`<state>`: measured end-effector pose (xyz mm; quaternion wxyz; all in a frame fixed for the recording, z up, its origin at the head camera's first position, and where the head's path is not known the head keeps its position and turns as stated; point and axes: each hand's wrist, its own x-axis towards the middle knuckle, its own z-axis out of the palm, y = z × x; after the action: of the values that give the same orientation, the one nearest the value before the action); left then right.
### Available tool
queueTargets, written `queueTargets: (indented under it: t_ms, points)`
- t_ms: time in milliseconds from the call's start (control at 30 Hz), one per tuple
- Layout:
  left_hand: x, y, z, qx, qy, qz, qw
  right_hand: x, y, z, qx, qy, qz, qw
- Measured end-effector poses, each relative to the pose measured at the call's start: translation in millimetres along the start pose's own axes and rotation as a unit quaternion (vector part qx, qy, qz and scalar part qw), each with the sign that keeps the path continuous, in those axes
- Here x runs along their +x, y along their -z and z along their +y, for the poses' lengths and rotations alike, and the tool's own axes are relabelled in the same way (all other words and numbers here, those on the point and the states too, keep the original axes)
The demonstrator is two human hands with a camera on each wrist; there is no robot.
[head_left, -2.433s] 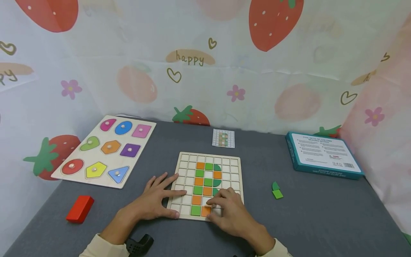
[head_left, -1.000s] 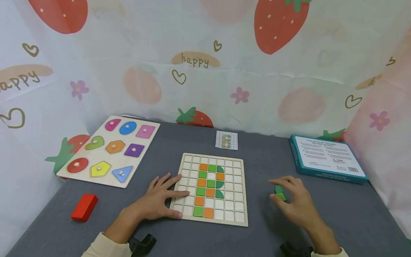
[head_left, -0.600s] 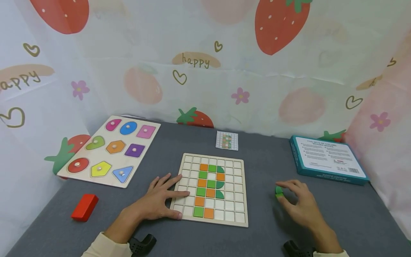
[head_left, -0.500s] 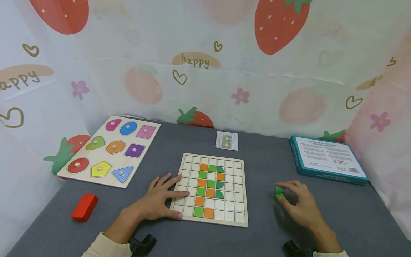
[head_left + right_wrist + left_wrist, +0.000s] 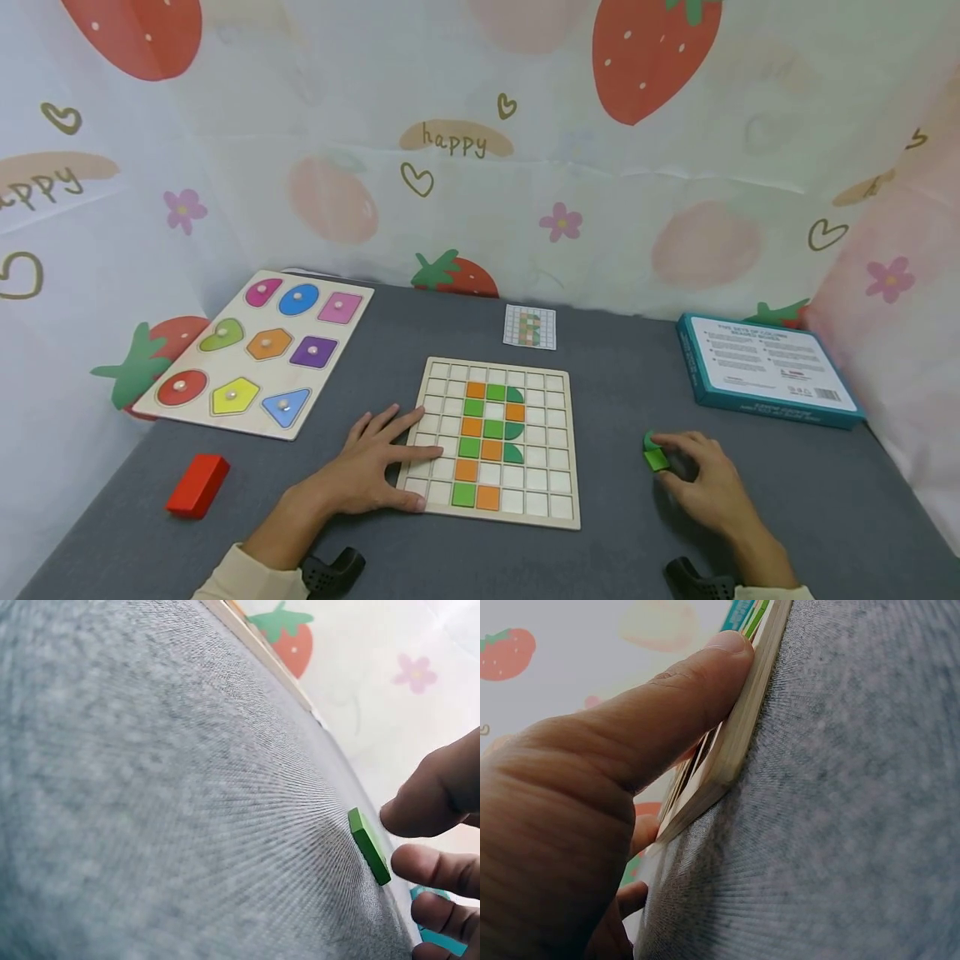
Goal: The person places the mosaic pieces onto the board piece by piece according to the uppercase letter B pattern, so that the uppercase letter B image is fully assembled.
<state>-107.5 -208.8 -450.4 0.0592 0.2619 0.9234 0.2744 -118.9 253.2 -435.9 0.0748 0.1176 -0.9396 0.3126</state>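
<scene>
In the head view, my left hand (image 5: 367, 467) lies spread over the lower left of a wooden grid board (image 5: 566, 525). Its thumb (image 5: 720, 652) presses the board's edge in the left wrist view. Orange and green square tiles (image 5: 468, 448) and dark green rounded tiles (image 5: 513, 454) fill part of the grid. To the right of the board, my right hand (image 5: 705, 483) is at two loose pieces: a light green square tile (image 5: 656, 460) and a dark green rounded tile (image 5: 649, 442). Its index fingertip overlaps the rounded one, while thumb and index stand apart in the right wrist view.
A small pattern card (image 5: 529, 327) lies behind the board. At the left are a knobbed shape puzzle (image 5: 255, 367) and a red block (image 5: 198, 485). A teal box (image 5: 772, 371) sits at the back right, before a strawberry-print cloth (image 5: 480, 192).
My right hand has left the board's lower part and moved right to the two loose tiles, then drawn slightly down and nearer. My left hand has stayed on the board.
</scene>
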Motion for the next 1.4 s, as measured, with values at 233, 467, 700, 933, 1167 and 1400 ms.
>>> queueTargets:
  t_ms: [233, 467, 700, 933, 1167, 1400]
  points:
    - [0.2, 0.2, 0.5, 0.001, 0.003, -0.001, 1.0000, -0.7, -3.2, 2.0, -0.010, 0.008, -0.005, 0.9999]
    - [-0.1, 0.3, 1.5, 0.000, 0.005, -0.001, 1.0000, -0.6, -4.7, 2.8, -0.014, 0.027, -0.002, 0.9995]
    - [0.4, 1.1, 2.5, 0.001, 0.010, -0.004, 0.9999, -0.3, -6.3, 3.2, -0.021, 0.040, 0.003, 0.9990]
    - [0.5, 1.5, 3.0, 0.001, 0.008, -0.003, 1.0000, -2.0, -5.8, 1.5, -0.027, 0.039, 0.000, 0.9989]
    - [0.4, 1.0, 2.6, -0.002, 0.008, -0.002, 1.0000, -1.2, -5.2, -1.7, -0.029, 0.031, -0.001, 0.9991]
    - [0.5, 0.6, 1.2, -0.002, 0.004, -0.002, 1.0000, 0.2, -3.2, -6.6, -0.021, 0.044, 0.001, 0.9988]
